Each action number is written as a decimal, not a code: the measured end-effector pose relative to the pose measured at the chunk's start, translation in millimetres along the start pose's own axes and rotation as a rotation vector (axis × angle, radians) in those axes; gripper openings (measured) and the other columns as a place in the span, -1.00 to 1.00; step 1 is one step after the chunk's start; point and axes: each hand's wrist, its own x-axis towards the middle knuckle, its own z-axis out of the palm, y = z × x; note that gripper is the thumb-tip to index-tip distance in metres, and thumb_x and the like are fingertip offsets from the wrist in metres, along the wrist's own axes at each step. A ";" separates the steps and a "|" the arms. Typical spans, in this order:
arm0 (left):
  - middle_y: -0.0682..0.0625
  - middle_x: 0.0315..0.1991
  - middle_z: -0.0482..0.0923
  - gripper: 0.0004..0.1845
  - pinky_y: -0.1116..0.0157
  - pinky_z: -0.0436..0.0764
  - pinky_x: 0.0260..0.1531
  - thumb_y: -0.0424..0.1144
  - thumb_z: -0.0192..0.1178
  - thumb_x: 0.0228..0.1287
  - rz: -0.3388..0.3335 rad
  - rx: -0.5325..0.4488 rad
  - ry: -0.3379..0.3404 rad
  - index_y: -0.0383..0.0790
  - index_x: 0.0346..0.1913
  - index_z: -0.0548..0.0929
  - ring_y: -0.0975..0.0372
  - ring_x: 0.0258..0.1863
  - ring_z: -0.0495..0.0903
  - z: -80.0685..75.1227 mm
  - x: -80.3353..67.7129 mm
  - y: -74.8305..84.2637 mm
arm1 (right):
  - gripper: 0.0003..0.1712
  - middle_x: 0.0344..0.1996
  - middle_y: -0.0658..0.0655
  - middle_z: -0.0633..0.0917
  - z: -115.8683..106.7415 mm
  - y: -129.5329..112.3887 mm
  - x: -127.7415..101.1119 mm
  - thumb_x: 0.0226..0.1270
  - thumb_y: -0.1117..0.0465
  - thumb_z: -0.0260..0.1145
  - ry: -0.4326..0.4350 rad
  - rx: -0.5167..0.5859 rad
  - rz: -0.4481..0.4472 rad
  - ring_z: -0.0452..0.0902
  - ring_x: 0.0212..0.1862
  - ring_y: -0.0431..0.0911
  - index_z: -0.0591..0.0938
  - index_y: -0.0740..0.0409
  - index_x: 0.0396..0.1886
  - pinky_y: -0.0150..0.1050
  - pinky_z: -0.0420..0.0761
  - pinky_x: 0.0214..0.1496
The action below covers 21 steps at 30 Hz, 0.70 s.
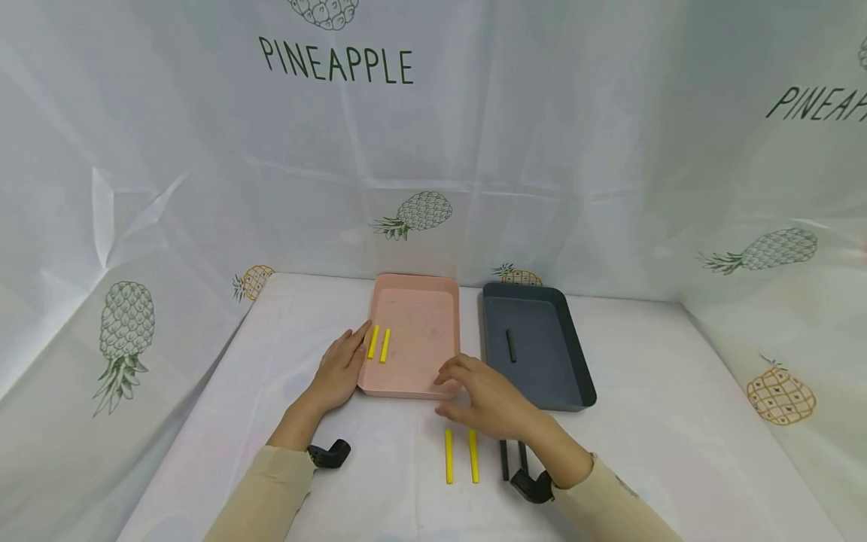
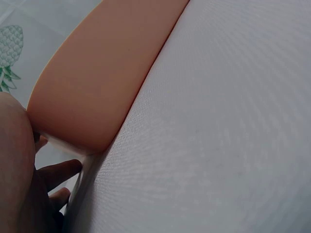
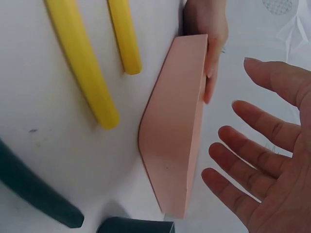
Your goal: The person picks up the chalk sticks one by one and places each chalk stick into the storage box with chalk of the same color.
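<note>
The left hand (image 1: pixel 341 368) rests flat against the pink tray (image 1: pixel 420 301); the right hand (image 1: pixel 489 400) hovers open above two yellow sticks (image 1: pixel 460 455), beside the dark tray (image 1: pixel 565 331).

- Left hand (image 1: pixel 341 366): lies flat, palm down, against the left wall of the pink tray (image 1: pixel 413 391); fingers straight and together, fingertips touching the wall's rim; forearm in a beige sleeve (image 1: pixel 257 493) runs back from the tray toward the body.
- Right hand (image 1: pixel 486 397): hovers at the tray's near right corner, palm down; fingers (image 3: pixel 252 155) spread and relaxed, holding nothing; sleeved forearm angles away from the tray to the right.
</note>
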 end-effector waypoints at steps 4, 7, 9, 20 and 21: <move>-0.07 0.68 0.06 -0.43 -0.34 -0.16 0.56 -0.02 -0.32 0.72 0.002 0.005 -0.001 0.22 0.68 0.02 -0.10 0.70 -0.16 0.1 -0.1 0.0 | -0.58 0.24 -0.04 0.60 0.8 1.8 -5.1 0.36 -0.06 0.47 0.001 -0.021 0.003 0.54 0.29 -0.10 0.67 -0.07 0.14 -0.03 0.63 0.29; -0.06 0.68 0.06 -0.43 -0.36 -0.13 0.56 0.00 -0.32 0.73 0.001 -0.002 -0.001 0.22 0.68 0.03 -0.10 0.70 -0.15 -0.1 -0.2 0.2 | -0.59 0.26 -0.03 0.60 1.6 3.0 -9.1 0.36 -0.05 0.48 0.002 -0.032 0.017 0.52 0.32 -0.07 0.68 -0.07 0.13 0.00 0.63 0.30; -0.04 0.68 0.07 -0.44 -0.36 -0.11 0.56 0.01 -0.32 0.72 -0.002 -0.012 0.002 0.24 0.68 0.04 -0.08 0.70 -0.15 -0.3 -0.4 0.3 | -0.60 0.27 -0.01 0.60 1.9 3.6 -11.7 0.35 -0.05 0.48 0.005 -0.030 0.023 0.51 0.34 -0.05 0.69 -0.07 0.12 0.02 0.61 0.32; -0.06 0.67 0.09 -0.44 -0.36 -0.11 0.55 -0.02 -0.31 0.73 0.012 -0.013 0.012 0.21 0.68 0.06 -0.10 0.69 -0.14 -0.2 0.9 -1.8 | -0.54 0.41 0.03 0.52 3.9 9.0 -21.9 0.23 -0.07 0.57 0.005 -0.019 0.023 0.40 0.45 0.02 0.68 -0.09 0.09 0.10 0.58 0.36; -0.06 0.68 0.08 -0.44 -0.37 -0.11 0.55 -0.02 -0.31 0.72 0.012 -0.016 0.010 0.21 0.68 0.05 -0.10 0.69 -0.14 -0.1 1.2 -1.9 | -0.53 0.42 0.03 0.51 4.2 9.2 -22.9 0.23 -0.07 0.57 0.002 -0.017 0.025 0.40 0.46 0.02 0.68 -0.10 0.09 0.11 0.58 0.36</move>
